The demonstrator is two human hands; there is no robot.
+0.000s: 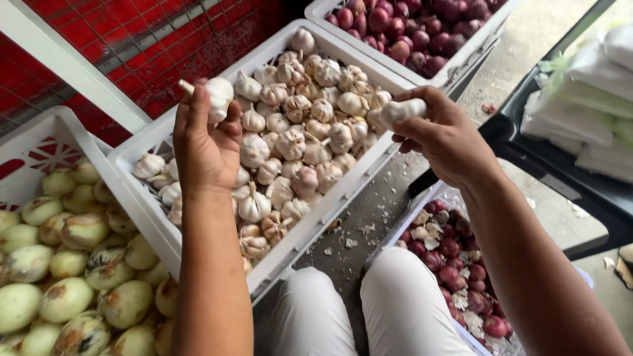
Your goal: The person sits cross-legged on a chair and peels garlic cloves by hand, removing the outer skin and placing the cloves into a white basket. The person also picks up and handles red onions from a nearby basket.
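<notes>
My left hand is raised over the white crate of garlic and grips a garlic bulb at its fingertips, stem pointing left. My right hand hovers over the crate's right rim and holds another garlic bulb. Many white garlic bulbs fill the crate beneath both hands.
A white crate of pale onions sits at the left. Crates of red onions stand at the top right and by my right knee. White sacks lie on a dark platform at the right. Garlic peel litters the concrete floor. A red mesh wall rises behind.
</notes>
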